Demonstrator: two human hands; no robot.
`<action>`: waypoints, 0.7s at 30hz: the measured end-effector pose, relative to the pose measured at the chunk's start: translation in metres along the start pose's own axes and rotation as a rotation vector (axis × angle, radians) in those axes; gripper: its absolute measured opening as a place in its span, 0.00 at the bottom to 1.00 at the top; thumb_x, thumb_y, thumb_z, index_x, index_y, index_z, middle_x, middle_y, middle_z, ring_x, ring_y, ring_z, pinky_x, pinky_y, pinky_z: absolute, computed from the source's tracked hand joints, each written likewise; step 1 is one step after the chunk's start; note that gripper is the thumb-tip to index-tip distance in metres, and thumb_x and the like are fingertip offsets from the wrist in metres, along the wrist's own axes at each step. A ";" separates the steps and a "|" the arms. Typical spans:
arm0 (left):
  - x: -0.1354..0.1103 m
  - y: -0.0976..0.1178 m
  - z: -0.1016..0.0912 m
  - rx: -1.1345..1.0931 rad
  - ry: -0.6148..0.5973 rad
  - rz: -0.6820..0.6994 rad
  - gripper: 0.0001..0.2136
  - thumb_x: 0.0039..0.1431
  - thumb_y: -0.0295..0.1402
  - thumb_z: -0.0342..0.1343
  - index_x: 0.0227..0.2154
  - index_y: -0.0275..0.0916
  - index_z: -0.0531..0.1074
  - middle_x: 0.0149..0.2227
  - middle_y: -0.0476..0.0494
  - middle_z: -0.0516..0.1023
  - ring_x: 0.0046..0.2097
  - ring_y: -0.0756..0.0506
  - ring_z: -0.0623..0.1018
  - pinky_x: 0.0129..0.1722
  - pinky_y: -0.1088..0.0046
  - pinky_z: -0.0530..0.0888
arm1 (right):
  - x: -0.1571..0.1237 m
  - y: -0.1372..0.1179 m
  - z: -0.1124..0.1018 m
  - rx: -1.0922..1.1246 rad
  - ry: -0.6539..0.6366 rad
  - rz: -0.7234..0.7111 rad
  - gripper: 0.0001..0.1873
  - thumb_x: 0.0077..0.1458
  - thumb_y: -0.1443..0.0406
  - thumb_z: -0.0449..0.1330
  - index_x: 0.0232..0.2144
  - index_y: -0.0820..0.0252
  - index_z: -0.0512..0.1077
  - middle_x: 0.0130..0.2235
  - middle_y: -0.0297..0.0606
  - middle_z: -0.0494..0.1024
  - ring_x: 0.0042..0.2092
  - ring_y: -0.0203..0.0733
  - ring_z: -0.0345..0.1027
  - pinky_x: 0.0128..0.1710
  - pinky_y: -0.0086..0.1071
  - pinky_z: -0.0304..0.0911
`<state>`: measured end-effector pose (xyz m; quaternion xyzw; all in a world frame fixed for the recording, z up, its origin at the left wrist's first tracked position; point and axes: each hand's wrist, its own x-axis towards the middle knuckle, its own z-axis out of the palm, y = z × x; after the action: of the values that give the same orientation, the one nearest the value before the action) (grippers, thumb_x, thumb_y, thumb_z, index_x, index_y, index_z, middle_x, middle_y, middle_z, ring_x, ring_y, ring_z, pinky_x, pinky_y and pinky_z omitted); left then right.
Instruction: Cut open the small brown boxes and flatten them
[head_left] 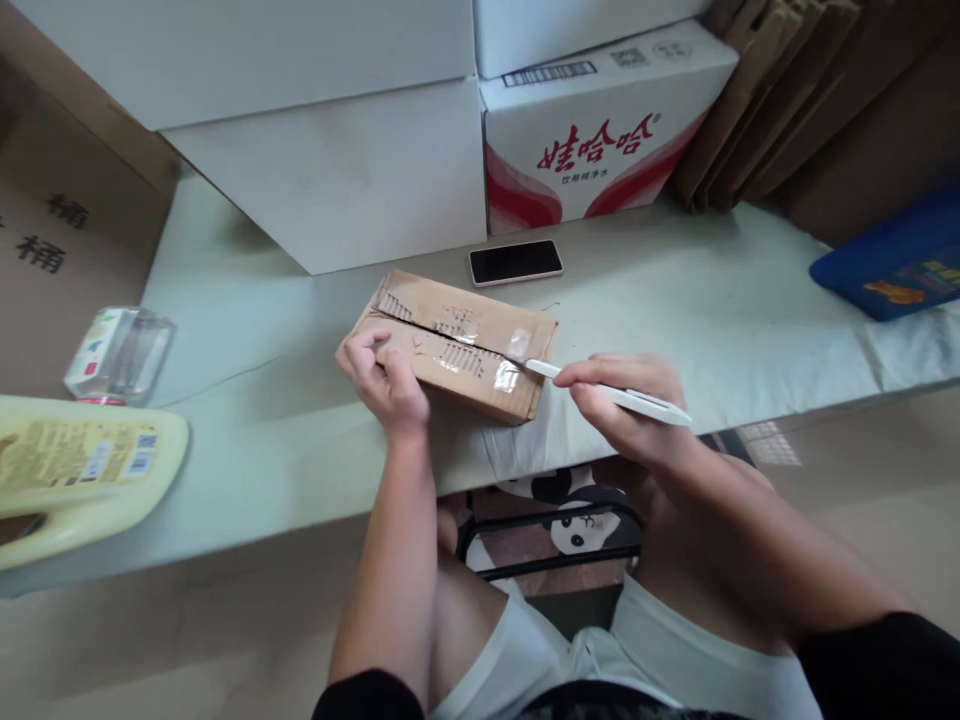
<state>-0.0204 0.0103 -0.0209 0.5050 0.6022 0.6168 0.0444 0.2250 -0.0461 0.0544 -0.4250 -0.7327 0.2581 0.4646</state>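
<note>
A small brown cardboard box (457, 340), taped along its top seam, lies on the pale green table (285, 420) near the front edge. My left hand (386, 385) is curled on the box's left end, fingers pressed on the lid. My right hand (626, 405) pinches a slim white pen-like tool (611, 392). The tool's tip touches the clear tape at the box's right end.
A dark phone (516, 262) lies just behind the box. Large white cartons (337, 170) and a red-printed carton (600, 130) stand at the back. A yellow jug (82, 470) and a clear bottle (120, 352) lie at left, a blue item (896, 262) at right.
</note>
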 end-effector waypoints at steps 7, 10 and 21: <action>-0.001 0.002 0.000 -0.011 -0.005 -0.023 0.07 0.58 0.32 0.48 0.38 0.41 0.68 0.42 0.42 0.70 0.50 0.42 0.71 0.55 0.62 0.67 | -0.015 -0.001 -0.012 0.060 0.050 -0.070 0.10 0.56 0.71 0.58 0.29 0.55 0.78 0.23 0.31 0.76 0.20 0.31 0.64 0.19 0.27 0.59; 0.001 -0.001 0.001 -0.022 -0.013 -0.031 0.07 0.58 0.32 0.48 0.38 0.41 0.67 0.42 0.42 0.71 0.50 0.42 0.71 0.55 0.62 0.66 | -0.022 0.012 -0.019 0.126 0.300 -0.181 0.11 0.60 0.65 0.57 0.29 0.55 0.77 0.21 0.31 0.72 0.20 0.33 0.62 0.19 0.30 0.58; 0.039 -0.028 -0.021 -0.502 0.122 -0.442 0.04 0.60 0.32 0.47 0.37 0.38 0.63 0.37 0.48 0.65 0.41 0.49 0.69 0.42 0.71 0.67 | -0.010 0.112 -0.016 -0.793 -0.265 0.490 0.35 0.53 0.64 0.58 0.65 0.63 0.65 0.53 0.54 0.78 0.51 0.60 0.72 0.46 0.50 0.70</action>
<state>-0.0689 0.0293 -0.0162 0.2978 0.5282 0.7502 0.2638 0.2841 0.0014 -0.0295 -0.6930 -0.7057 0.1126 0.0949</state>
